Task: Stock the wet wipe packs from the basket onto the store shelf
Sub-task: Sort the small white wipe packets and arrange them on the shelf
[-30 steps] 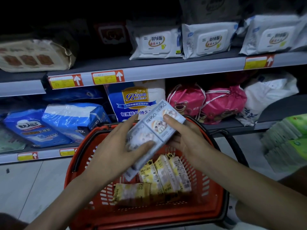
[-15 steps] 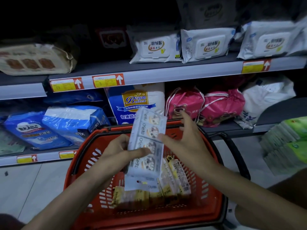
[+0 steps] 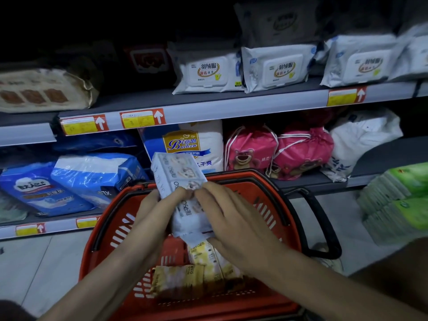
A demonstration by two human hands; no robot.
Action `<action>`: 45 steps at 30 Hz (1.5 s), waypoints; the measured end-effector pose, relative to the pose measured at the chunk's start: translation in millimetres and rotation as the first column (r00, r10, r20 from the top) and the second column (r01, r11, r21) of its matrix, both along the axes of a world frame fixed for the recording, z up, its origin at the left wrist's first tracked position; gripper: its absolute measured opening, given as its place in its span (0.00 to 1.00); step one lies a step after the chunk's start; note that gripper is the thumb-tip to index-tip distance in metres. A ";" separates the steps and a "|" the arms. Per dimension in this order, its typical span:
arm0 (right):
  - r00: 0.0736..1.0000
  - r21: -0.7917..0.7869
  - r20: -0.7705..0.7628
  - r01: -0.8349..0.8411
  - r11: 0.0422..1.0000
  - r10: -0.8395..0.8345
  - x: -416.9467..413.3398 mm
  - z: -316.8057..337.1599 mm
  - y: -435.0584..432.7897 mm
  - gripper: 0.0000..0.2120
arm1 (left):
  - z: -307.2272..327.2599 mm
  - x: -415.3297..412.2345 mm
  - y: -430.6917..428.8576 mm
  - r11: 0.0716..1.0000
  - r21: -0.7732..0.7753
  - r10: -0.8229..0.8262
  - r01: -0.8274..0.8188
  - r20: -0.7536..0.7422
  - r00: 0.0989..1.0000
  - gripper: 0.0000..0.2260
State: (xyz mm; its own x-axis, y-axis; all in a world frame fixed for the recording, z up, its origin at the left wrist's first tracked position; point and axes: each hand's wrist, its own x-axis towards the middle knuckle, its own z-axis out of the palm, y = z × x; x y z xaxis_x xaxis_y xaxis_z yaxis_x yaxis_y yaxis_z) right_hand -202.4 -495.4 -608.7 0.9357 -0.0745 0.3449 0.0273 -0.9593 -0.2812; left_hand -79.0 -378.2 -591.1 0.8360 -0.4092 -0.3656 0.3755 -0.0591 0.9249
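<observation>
Both hands grip one white wet wipe bundle [image 3: 179, 181], held upright over the red basket [image 3: 266, 205]: the left hand [image 3: 154, 218] is wrapped round its 9 o'clock edge, the right hand [image 3: 231, 218] is spread over its front, hiding the lower print. Yellow packs [image 3: 203, 272] lie in the basket, partly covered by the right wrist. At 12 o'clock, the upper shelf [image 3: 148, 101] has open room left of the white wipe packs [image 3: 208, 70]; its back is too dark to read.

The white wipe pack [image 3: 178, 179], printed with cartoon faces, stood nearly upright above the red basket [image 3: 266, 304], its top tilted toward 11 o'clock. Yellow packs [image 3: 208, 272] lay flat inside the basket at 6 o'clock of it. The grey shelf [image 3: 231, 110] ran at 12 o'clock.
</observation>
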 end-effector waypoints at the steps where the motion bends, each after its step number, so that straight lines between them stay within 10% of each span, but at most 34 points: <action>1: 1.000 -0.017 0.011 0.001 1.000 -0.001 0.8 -1.6 -0.6 0.44 | 3.1 -2.1 -2.7 1.000 -0.011 0.019 -0.019 0.029 0.999 0.23; 6: 0.998 0.392 0.025 0.039 0.919 -0.053 3.7 4.2 -2.3 0.34 | 18.2 -12.9 0.6 0.996 -0.078 -0.042 0.049 0.084 0.996 0.12; 10: 0.983 0.805 0.016 0.095 0.585 -0.182 4.4 23.6 -10.4 0.19 | 24.9 -13.2 2.0 0.989 -0.051 -0.122 0.139 0.246 0.962 0.13; 17: 0.992 0.975 0.077 -0.053 0.215 -0.105 -3.6 56.2 -21.3 0.15 | 39.1 -29.2 11.3 0.979 0.077 -0.200 0.191 0.579 0.791 0.22; 34: 0.947 0.885 0.322 -0.306 0.349 0.015 -7.5 152.4 -8.8 0.28 | 147.2 -29.0 41.2 0.967 0.144 -0.224 0.208 0.869 0.441 0.39; 45: 0.861 0.754 0.488 -0.498 0.428 0.142 21.1 240.8 37.7 0.29 | 227.0 4.1 72.8 0.973 -0.011 -0.084 0.231 0.913 0.398 0.42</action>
State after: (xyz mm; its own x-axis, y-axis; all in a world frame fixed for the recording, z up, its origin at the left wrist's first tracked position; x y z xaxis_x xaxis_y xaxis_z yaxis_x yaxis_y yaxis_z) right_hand -181.3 -457.7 -367.8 0.8077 -0.2074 0.5519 0.5297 -0.1557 -0.8338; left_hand -74.9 -305.4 -364.1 0.5628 -0.5471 0.6197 -0.6852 0.1106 0.7199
